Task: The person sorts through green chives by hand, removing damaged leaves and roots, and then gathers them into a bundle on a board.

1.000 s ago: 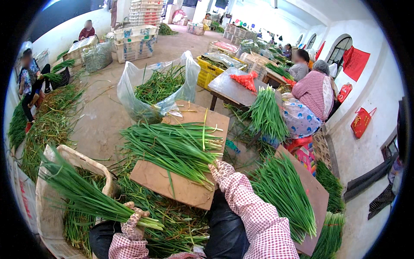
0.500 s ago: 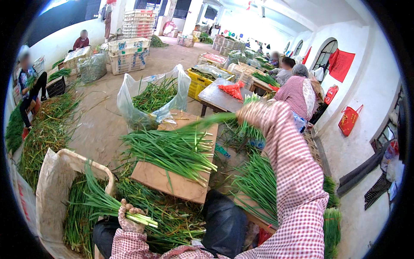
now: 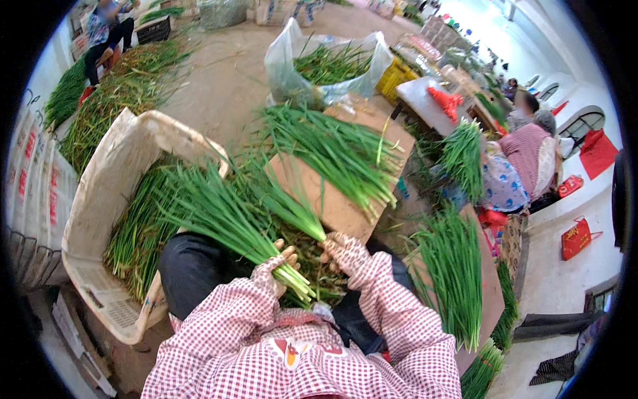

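Observation:
My left hand (image 3: 274, 274) is closed round a bunch of garlic chives (image 3: 222, 213), long green leaves fanning away to the left, pale stem ends pointing toward me. Beside it my right hand (image 3: 340, 251) grips the pale ends of a smaller chive bunch (image 3: 292, 211), whose leaves stretch away and to the left. Both hands are over my lap, a little apart. Just beyond them a heap of chives (image 3: 339, 149) lies on a brown board (image 3: 302, 183). Another chive pile (image 3: 452, 276) rests on a board at my right.
A white plastic crate (image 3: 100, 219) with chives stands at my left. Ahead is a clear plastic bag (image 3: 282, 63) of greens, and a low table (image 3: 419, 93) carrying red ties (image 3: 444, 101). Leaf litter (image 3: 126, 100) covers the floor at far left. Other people sit at both sides.
My right hand has come back from the far right to my lap, beside the left. The left hand has moved rightward with its bunch. The view has tilted down.

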Demonstrator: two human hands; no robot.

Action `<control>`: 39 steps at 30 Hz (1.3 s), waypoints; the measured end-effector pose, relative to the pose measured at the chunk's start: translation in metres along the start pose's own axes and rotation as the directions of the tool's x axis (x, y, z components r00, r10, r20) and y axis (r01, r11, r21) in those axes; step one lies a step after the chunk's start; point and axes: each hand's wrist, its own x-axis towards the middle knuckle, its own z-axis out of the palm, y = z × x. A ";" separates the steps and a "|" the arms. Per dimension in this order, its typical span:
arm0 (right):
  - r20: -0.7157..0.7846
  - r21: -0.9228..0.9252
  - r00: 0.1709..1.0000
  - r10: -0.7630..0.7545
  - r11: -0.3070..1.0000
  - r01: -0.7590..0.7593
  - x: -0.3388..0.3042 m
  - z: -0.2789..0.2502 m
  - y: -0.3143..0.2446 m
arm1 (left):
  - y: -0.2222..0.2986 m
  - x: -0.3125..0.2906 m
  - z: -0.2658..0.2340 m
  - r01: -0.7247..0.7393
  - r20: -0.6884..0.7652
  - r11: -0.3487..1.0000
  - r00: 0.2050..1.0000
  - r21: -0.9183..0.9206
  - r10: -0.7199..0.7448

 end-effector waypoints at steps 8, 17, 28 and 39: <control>0.112 -0.124 0.992 0.054 0.991 -0.040 -0.016 0.060 0.044 | -0.008 0.012 -0.023 0.115 -0.001 0.969 0.993 0.221 -0.117; 0.606 -0.590 0.636 -0.479 0.266 0.762 0.019 0.007 0.044 | 0.018 0.007 0.025 -0.219 0.134 0.944 0.972 0.246 0.191; -0.514 -0.780 0.754 -0.409 0.589 -0.212 0.103 -0.102 0.048 | 0.048 0.004 0.045 -0.273 0.365 0.952 0.907 0.136 0.208; -0.245 0.102 0.968 0.053 0.994 -0.028 0.072 -0.136 -0.021 | 0.052 0.009 0.035 -0.237 0.280 0.971 0.933 0.013 0.224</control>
